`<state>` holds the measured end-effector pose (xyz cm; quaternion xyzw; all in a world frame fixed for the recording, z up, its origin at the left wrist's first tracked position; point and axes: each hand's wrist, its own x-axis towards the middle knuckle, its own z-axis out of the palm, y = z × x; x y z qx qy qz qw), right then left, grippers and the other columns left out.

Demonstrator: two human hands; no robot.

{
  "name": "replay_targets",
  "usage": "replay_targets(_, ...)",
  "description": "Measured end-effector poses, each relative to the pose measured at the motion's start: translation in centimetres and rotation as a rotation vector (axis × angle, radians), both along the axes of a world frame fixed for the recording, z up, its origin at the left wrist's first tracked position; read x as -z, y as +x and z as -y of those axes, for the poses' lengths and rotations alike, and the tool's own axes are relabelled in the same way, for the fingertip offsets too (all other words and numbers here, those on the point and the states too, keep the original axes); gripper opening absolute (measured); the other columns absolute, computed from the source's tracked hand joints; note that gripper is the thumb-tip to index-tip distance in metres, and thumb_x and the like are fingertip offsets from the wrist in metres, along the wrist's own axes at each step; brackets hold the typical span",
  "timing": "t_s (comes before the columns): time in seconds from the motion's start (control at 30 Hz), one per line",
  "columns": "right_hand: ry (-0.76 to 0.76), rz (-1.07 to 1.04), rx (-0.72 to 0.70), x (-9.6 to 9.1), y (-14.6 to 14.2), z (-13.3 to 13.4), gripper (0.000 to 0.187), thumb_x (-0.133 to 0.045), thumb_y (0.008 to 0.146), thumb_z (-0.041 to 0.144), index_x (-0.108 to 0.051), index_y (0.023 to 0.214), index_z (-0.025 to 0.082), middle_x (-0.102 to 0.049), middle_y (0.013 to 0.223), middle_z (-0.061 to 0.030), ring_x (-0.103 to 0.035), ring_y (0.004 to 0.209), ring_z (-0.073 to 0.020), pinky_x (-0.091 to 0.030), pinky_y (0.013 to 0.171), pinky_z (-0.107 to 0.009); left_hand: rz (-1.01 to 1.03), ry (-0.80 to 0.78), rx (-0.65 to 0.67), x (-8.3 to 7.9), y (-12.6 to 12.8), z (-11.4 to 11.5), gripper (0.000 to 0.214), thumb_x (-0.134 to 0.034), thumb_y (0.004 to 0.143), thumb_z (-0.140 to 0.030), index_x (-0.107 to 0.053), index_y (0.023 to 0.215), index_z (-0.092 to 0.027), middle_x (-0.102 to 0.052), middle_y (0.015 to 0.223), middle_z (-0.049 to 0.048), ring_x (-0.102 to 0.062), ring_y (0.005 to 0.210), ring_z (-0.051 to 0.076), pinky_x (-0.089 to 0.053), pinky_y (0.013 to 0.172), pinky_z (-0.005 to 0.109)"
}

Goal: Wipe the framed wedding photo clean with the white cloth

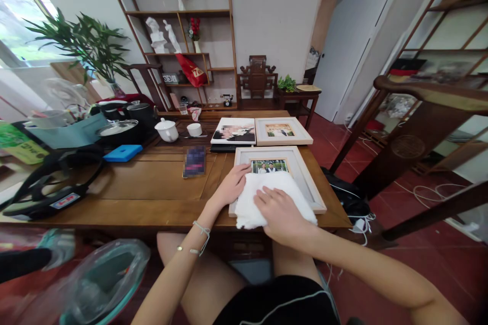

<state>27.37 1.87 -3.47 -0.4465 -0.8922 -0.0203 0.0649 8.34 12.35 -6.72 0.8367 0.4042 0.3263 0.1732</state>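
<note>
A light wooden picture frame point(319, 205) lies flat near the table's front edge, with a photo point(270, 165) of people outdoors inside it. Across its lower part is spread a white towel point(247, 208), which covers the bottom of the photo and hangs slightly past the frame's near side. My right hand point(282, 213) presses on the towel with bent fingers. At the frame's left side, my left hand point(232, 184) grips the rim, its fingertips reaching over the inner border beside the towel; the thumb is hidden.
Behind lie a second framed photo point(304, 137) and a white-edged photo panel point(233, 132). Further left are a patterned dark booklet point(194, 162), a lidded white cup point(166, 130), a blue box point(123, 153) and a black headset point(49, 203). A lined bin point(110, 274) stands below left; a wooden chair point(407, 137) is right.
</note>
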Motion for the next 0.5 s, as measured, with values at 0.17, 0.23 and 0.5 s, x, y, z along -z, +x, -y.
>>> replay_targets(0.17,-0.054,0.078,0.177,-2.8,5.4,-2.3,0.05,-0.053,0.07,0.011,-0.062,0.119,0.016,-0.065,0.117,-0.015,-0.054,0.116,-0.0303,-0.04,0.093,-0.043,-0.069,0.05,0.027,0.4,-0.2,-0.1,0.042,-0.043,0.092,-0.024,-0.053,0.132,-0.016,-0.051,0.141,0.0122,-0.045,0.132,0.024,-0.034,0.115,0.047)
replay_targets(0.23,-0.052,0.129,0.288,-4.3,6.4,-3.8,0.045,-0.052,0.071,0.01,-0.064,0.115,0.015,-0.067,0.113,-0.016,-0.057,0.111,-0.0302,-0.041,0.09,-0.041,-0.092,0.052,0.032,0.4,-0.3,-0.1,0.044,-0.043,0.091,-0.022,-0.052,0.133,-0.014,-0.049,0.142,0.0139,-0.044,0.133,0.025,-0.034,0.115,0.047)
replay_targets(0.5,-0.098,0.211,0.346,-6.5,2.4,-4.0,0.028,-0.054,0.075,0.013,-0.068,0.099,0.011,-0.069,0.098,-0.0206,-0.062,0.095,-0.0289,-0.044,0.077,-0.035,-0.074,0.057,0.015,0.7,-0.2,-0.3,0.045,-0.038,0.091,-0.017,-0.052,0.133,-0.013,-0.05,0.142,0.0132,-0.044,0.133,0.024,-0.033,0.115,0.047)
